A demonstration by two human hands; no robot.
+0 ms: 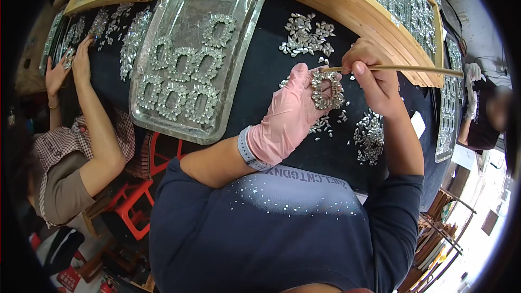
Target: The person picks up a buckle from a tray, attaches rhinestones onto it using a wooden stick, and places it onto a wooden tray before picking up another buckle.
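My left hand (282,116), in a pink glove, holds a small ring-shaped ornament (337,97) set with clear crystals, lying over the fingers and palm. The bare right hand (374,73) pinches a thin wooden stick (418,68), whose tip reaches the ornament's upper edge; anything on that tip is too small to tell. Close by on the black cloth (260,84) are a pile of drop-shaped crystals (306,35) and, nearer my body, a pile of smaller stones (370,137). Loose stones (323,125) lie just under the gloved hand.
A metal tray (146,76) on the left bears several finished-looking crystal rings (203,103). Wood-framed mesh trays (347,8) of crystals stand at the back. At left, a co-worker's hands (81,65) touch crystals; another gloved person (472,84) is at right. A red stool (133,206) stands below.
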